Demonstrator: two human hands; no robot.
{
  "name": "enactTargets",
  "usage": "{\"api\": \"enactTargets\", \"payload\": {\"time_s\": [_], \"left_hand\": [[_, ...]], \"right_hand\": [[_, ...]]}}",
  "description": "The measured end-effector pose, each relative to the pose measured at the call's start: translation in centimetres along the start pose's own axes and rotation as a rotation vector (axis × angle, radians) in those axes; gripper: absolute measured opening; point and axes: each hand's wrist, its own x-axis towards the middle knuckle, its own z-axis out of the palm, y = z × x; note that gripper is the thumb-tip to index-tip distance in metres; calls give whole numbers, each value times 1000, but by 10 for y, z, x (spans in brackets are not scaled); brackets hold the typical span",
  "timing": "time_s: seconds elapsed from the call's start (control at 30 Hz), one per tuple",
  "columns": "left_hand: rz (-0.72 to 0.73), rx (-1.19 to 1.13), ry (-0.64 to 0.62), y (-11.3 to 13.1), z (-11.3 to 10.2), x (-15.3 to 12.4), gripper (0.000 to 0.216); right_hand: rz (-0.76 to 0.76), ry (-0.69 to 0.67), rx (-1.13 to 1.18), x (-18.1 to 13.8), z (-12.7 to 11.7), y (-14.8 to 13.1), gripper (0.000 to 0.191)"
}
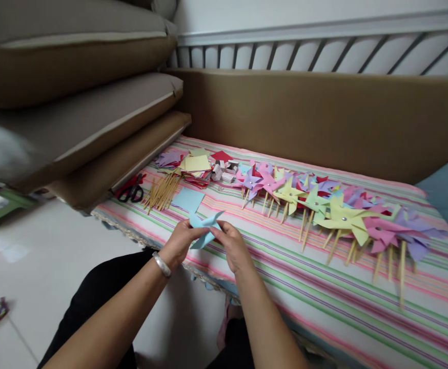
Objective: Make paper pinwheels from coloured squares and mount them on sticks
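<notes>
Left hand (180, 242), right hand (233, 247) both pinched blue paper (207, 229) over near edge of striped cover (285, 287). Judged: tips best gathered at centre, grip light.

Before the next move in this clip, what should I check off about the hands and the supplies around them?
1. Grip on the piece: ok. The left hand and right hand both pinch the folded light blue paper.
2. Folds meeting at the centre: cannot tell; fingertips cover it.
3. Wooden sticks within likely reach: ok. The bundle lies beyond the left hand, near the scissors.
4. Spare blue sheet: ok, flat on the striped cloth just behind the hands.
5. Finished pinwheels out of the way: ok, in a row to the right, apart from both hands.
</notes>
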Motion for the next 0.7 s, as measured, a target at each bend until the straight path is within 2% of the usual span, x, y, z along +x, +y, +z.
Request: {"api": "enactTargets", "payload": {"time_s": [0.07,0.17,0.33,0.53,0.63,0.7], "left_hand": [[-1,22,-6,-1,1,0,23],[-15,30,-3,-3,0,1,23],[0,34,-18,-6,-4,2,17],[24,68,-68,-1,-13,2,23],[110,276,29,11,-38,15,26],[211,641,205,23,-60,35,26]], "right_hand": [[2,-41,-28,1,-2,2,24],[-5,-28,-42,3,-4,5,20],[1,-49,-117,5,-3,4,20],[41,-29,-113,9,-5,7,22],[46,37,-68,12,-13,7,23],[45,66,-44,12,-18,5,24]]}}
